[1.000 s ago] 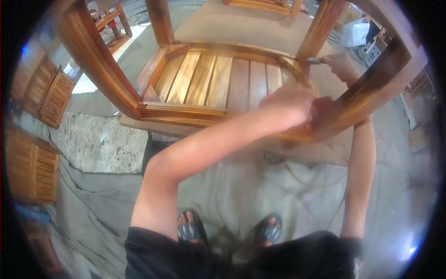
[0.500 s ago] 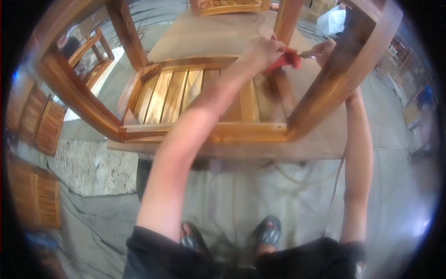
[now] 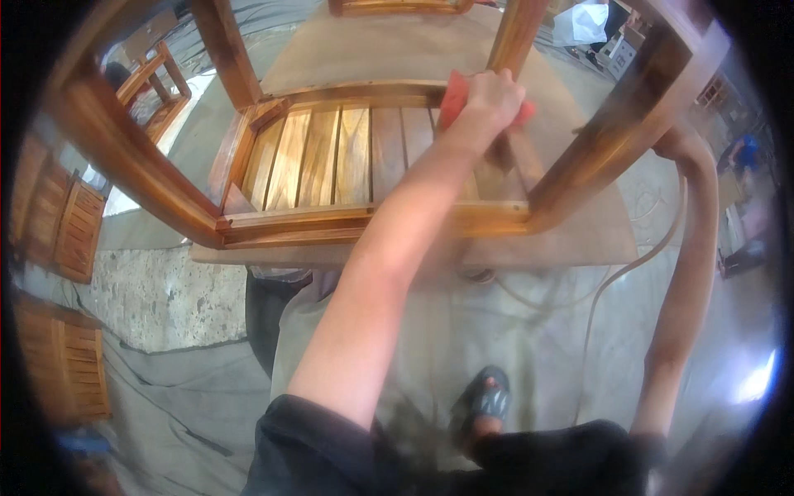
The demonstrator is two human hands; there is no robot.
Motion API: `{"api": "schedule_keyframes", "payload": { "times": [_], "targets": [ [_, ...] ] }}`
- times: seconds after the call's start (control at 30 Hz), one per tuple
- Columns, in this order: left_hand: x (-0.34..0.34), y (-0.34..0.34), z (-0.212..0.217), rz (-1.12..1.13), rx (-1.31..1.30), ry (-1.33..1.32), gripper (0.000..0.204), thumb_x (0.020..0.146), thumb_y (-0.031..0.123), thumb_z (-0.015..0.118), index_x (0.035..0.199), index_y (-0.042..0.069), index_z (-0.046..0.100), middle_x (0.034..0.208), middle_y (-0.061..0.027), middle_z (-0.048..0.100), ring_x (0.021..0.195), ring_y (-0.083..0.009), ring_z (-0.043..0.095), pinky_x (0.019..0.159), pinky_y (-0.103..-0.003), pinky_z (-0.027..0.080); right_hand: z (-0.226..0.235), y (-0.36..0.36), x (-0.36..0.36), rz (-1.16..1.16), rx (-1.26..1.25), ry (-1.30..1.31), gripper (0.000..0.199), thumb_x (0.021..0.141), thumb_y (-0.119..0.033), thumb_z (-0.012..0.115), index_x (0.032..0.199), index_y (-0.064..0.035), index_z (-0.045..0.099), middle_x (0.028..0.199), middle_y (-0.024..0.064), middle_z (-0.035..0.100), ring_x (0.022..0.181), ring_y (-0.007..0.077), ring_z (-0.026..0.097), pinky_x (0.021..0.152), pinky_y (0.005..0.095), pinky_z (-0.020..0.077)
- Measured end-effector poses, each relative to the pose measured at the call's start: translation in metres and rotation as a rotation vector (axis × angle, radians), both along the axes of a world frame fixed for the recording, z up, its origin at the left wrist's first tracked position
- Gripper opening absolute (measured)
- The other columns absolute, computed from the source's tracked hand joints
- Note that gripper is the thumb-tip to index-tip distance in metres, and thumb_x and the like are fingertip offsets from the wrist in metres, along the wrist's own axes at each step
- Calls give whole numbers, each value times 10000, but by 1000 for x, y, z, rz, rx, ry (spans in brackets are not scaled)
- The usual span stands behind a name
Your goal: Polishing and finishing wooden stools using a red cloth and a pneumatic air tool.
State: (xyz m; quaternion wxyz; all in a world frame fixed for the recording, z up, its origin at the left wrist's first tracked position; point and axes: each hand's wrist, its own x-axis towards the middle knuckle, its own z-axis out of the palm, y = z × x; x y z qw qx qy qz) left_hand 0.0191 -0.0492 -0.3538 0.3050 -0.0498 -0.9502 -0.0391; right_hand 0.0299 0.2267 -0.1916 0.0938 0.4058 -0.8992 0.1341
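Observation:
An upturned wooden stool-like frame with a slatted panel and four upright legs lies in front of me. My left hand is closed on a red cloth, at the foot of the far right leg. My right hand is at the outer side of the near right leg, its fingers partly hidden by the wood. A thin hose hangs from this hand; what tool it feeds, if any, is hidden behind the leg.
The frame rests on a brown board-topped table. Another wooden piece lies at its far end. Slatted wooden panels stand at the left. A white bag is at the back right. A person in blue is far right.
My right hand has drawn back rightward from the far right leg, taking a small metal nozzle away from the red cloth. My left hand still holds the cloth, now lower against the leg.

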Motion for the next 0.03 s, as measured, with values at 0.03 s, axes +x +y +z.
{"api": "schedule_keyframes", "payload": {
  "times": [0.03],
  "targets": [
    [4, -1, 0, -33, 0, -46, 126, 773, 151, 632, 849, 110, 724, 996, -124, 632, 877, -301, 664, 739, -411, 533, 2, -6, 2, 8, 9, 1, 229, 775, 11, 688, 1001, -24, 681, 942, 51, 667, 805, 129, 581, 682, 322, 482]
  ]
}}
